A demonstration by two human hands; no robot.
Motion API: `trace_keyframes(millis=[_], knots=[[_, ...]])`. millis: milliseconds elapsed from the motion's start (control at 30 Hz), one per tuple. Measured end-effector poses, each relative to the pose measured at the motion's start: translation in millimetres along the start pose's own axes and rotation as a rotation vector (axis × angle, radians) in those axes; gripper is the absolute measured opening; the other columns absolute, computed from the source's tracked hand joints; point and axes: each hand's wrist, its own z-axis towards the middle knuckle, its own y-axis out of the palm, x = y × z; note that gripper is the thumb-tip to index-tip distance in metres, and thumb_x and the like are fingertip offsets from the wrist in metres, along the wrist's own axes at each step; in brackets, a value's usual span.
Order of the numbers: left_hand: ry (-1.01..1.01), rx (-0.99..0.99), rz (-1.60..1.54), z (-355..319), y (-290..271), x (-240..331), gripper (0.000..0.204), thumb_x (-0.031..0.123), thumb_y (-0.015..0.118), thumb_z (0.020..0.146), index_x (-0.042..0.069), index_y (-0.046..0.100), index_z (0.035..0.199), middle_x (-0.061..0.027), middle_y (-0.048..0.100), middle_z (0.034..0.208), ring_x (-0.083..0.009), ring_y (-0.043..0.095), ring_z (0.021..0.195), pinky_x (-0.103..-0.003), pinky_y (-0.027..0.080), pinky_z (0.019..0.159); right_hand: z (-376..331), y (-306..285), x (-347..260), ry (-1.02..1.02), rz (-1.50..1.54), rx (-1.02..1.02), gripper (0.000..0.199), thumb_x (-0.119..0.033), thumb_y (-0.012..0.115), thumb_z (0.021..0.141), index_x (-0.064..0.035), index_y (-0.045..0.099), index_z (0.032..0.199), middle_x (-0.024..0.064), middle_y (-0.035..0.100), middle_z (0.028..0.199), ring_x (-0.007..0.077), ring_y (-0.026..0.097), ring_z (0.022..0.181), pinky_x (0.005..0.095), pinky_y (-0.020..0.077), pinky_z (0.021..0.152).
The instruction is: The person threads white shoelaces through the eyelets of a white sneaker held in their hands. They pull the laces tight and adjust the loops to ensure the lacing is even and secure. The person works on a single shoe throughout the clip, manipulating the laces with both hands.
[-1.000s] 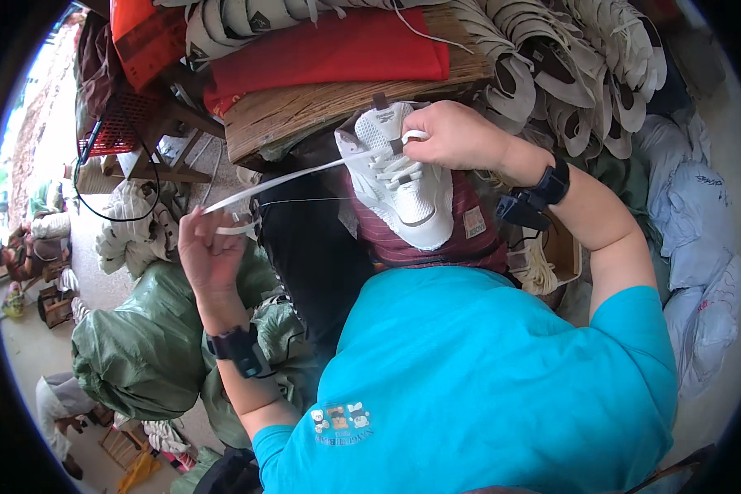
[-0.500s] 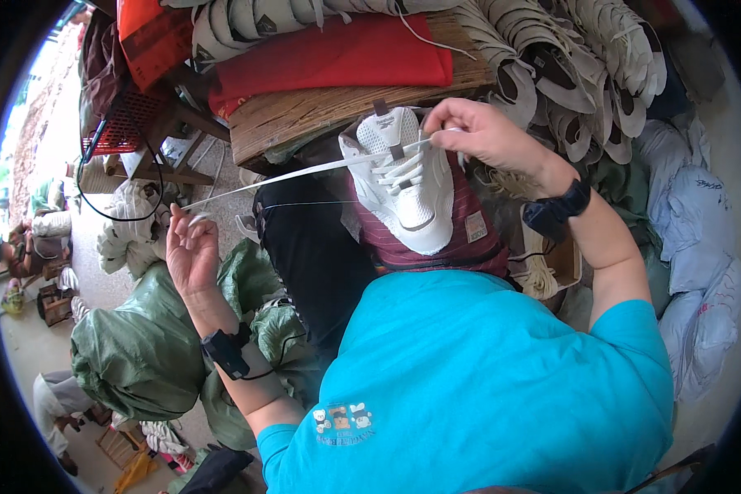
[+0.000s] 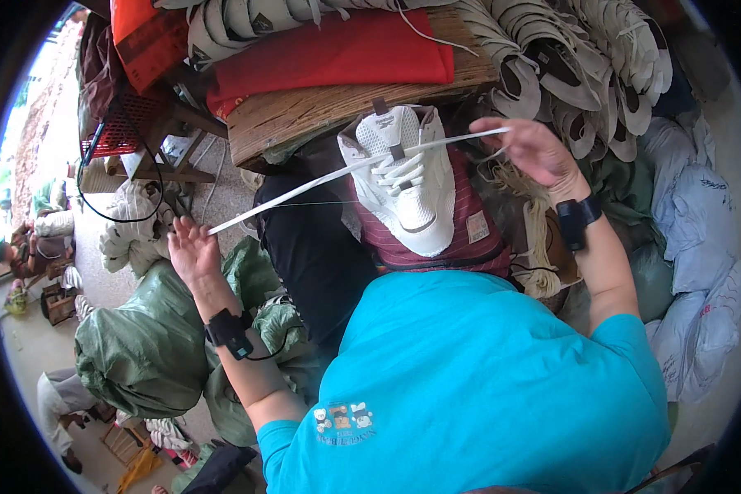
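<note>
Cluttered workshop, white lace (image 3: pixel 305 191) taut between both hands' fingers (image 3: pixel 183 239).

Head-worn fisheye, steeply downward; close overhead

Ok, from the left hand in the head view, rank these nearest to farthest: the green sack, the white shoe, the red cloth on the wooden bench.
1. Green sack: just below the left hand, at the person's left.
2. White shoe: to its right, on the lap, joined to the hand by the white lace.
3. Red cloth: farthest, up on the wooden bench.
</note>
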Motion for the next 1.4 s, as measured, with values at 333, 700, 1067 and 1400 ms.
trace_keyframes(millis=[333, 700, 1067, 1400], knots=[[0.298, -0.419, 1.074, -70.9, 166.8, -155.5, 0.035, 0.004, 0.053, 0.101, 0.001, 0.058, 0.135, -0.0067, 0.071, 0.109, -0.0088, 0.062, 0.093, -0.022, 0.048, 0.084, -23.3, -78.7, -33.7, -0.408, 0.804, 0.310, 0.029, -0.011, 0.053, 0.099, 0.0010, 0.059, 0.125, 0.0138, 0.067, 0.107, 0.0272, 0.062, 0.106, 0.0450, 0.0439, 0.109], [0.122, -0.437, 1.211, -91.4, 170.2, -208.2, 0.024, 0.020, 0.046, 0.108, 0.001, 0.061, 0.102, -0.0011, 0.064, 0.081, -0.0025, 0.046, 0.062, -0.018, 0.038, 0.055, -48.7, -133.0, 23.4, 0.125, 0.505, 0.916, 0.030, -0.001, 0.051, 0.096, 0.0056, 0.054, 0.125, -0.0007, 0.047, 0.077, 0.0063, 0.041, 0.061, 0.0193, 0.0320, 0.050], [-0.251, -0.476, 1.152, -89.8, 179.6, -200.7, 0.031, 0.023, 0.053, 0.103, 0.003, 0.064, 0.082, 0.0034, 0.055, 0.068, -0.0039, 0.046, 0.060, -0.020, 0.035, 0.055, 24.7, 72.4, 1.0, -0.039, -0.432, 0.227, 0.023, -0.013, 0.046, 0.104, -0.0003, 0.055, 0.122, -0.0004, 0.059, 0.082, 0.0015, 0.045, 0.060, 0.0160, 0.0387, 0.055], [0.082, -0.585, 1.637, -77.8, 194.4, -204.5, 0.027, 0.022, 0.055, 0.093, 0.001, 0.063, 0.079, -0.0124, 0.063, 0.071, -0.0268, 0.059, 0.069, -0.037, 0.046, 0.062, 41.2, 80.8, 0.8, 0.126, -0.496, 0.102, 0.005, -0.006, 0.053, 0.098, -0.0037, 0.053, 0.103, 0.0006, 0.063, 0.073, 0.0028, 0.050, 0.057, 0.0162, 0.0375, 0.051]])
